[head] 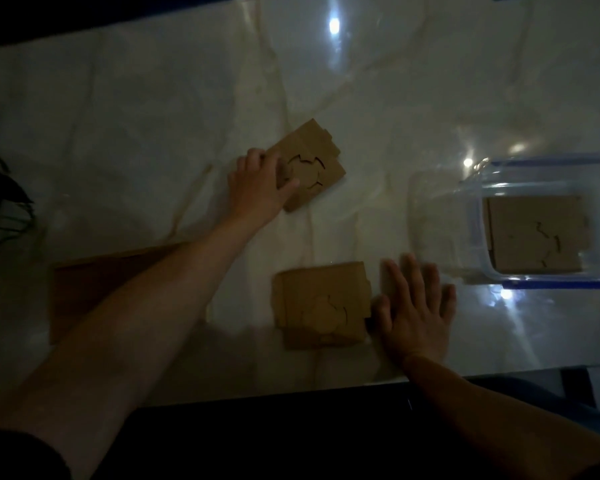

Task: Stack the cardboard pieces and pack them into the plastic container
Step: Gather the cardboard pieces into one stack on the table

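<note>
A small stack of brown cardboard pieces [321, 157] lies at the table's middle. My left hand [257, 185] grips its left edge, thumb on top and fingers curled round the side. A second cardboard stack [321, 304] lies nearer to me. My right hand [414, 310] lies flat on the table just right of it, fingers straight, thumb touching its right edge. The clear plastic container [482, 216] with blue rim stands at the right, with cardboard pieces [534, 233] lying flat inside.
A larger brown cardboard sheet [84, 289] lies at the near left, partly under my left forearm. Dark objects [0, 188] sit at the table's left edge. The glossy marble-patterned table [153, 133] ends in a dark near edge below my hands.
</note>
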`<act>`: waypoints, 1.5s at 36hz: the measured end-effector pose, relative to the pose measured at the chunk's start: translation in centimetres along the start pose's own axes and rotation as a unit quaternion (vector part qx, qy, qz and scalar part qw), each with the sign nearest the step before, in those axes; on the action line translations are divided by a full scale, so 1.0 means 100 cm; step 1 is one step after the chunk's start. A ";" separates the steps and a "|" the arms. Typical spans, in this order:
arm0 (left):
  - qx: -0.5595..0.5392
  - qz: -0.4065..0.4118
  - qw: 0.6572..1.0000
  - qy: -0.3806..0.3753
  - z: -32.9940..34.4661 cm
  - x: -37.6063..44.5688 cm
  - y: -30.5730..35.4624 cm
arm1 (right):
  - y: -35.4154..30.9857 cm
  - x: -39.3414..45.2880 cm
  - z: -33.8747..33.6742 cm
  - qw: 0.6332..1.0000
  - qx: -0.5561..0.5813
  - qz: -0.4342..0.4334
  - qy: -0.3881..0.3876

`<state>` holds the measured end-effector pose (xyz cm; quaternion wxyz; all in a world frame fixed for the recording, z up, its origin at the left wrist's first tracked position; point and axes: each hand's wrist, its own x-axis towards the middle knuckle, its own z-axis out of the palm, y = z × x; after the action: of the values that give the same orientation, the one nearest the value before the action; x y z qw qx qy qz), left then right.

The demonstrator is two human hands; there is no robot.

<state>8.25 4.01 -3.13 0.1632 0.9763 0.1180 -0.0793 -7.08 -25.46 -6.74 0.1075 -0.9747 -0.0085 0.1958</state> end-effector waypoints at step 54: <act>-0.388 -0.061 0.909 -0.141 0.009 -0.148 0.003 | 0.002 0.001 0.001 1.000 -0.010 -0.009 0.008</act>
<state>-5.94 0.36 -1.04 0.5389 0.8054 0.1744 -0.1743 -7.02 -25.63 -6.96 0.0999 -0.9771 -0.0182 0.1870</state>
